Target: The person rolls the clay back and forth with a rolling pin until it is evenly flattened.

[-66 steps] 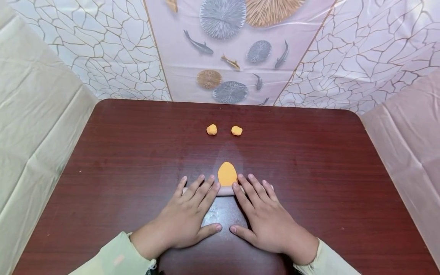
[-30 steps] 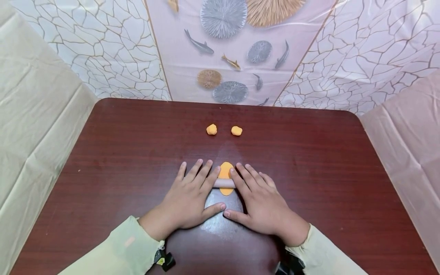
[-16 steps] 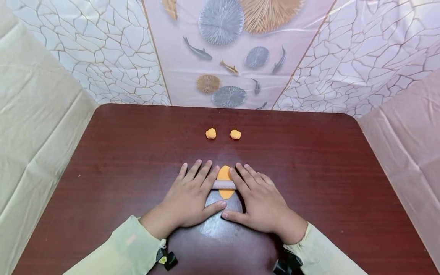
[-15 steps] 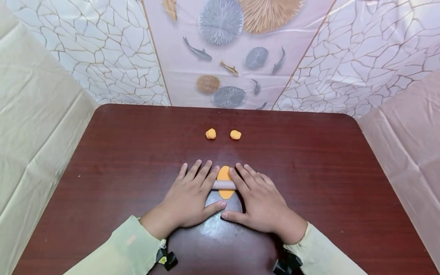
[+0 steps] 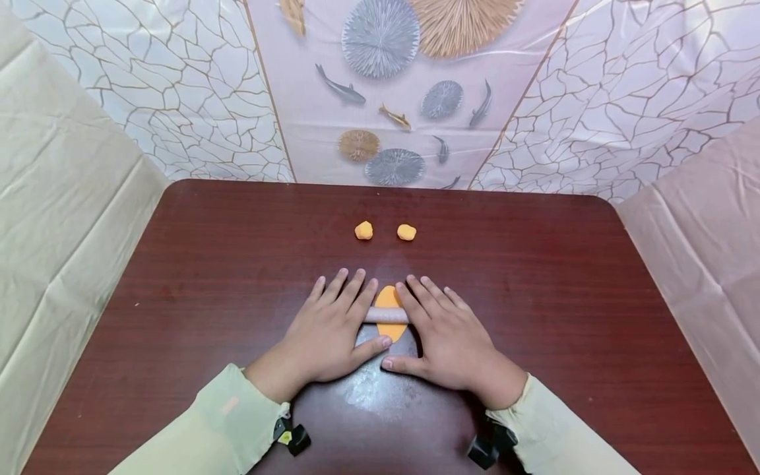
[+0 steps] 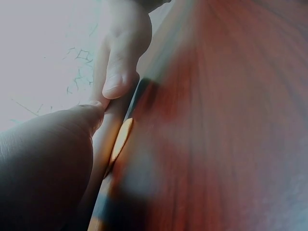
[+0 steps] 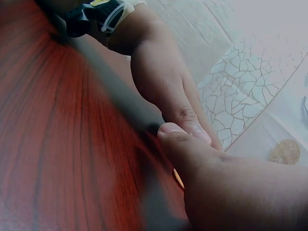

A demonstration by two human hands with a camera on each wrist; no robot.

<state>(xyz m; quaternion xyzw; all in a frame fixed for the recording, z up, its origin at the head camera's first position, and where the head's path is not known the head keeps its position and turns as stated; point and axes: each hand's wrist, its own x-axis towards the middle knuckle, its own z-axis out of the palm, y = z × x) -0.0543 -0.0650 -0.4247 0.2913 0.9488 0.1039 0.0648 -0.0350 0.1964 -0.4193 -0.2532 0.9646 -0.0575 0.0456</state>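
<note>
A pale, slim rolling pin (image 5: 386, 315) lies crosswise over a flat yellow-orange oval of dough-like material (image 5: 388, 296), which shows on both sides of it. My left hand (image 5: 326, 336) rests on the pin's left part with fingers straight and spread. On the right part, my right hand (image 5: 452, 342) presses in the same way. Both hands cover the pin's ends. The thumbs point inward near the oval's near end, close to each other. In the left wrist view the oval's thin edge (image 6: 121, 140) shows beneath the pin; in the right wrist view only a sliver (image 7: 178, 179) appears.
Two small yellow-orange lumps, a left one (image 5: 364, 230) and a right one (image 5: 406, 232), sit farther back on the dark red-brown wooden table (image 5: 237, 251). Patterned sheeting (image 5: 208, 86) hangs behind the table, with plain pale cloth at both sides.
Both hands have rolled the pin forward from the oval's near end to its middle, exposing dough on the near side. Over the last half second they edged slightly farther forward.
</note>
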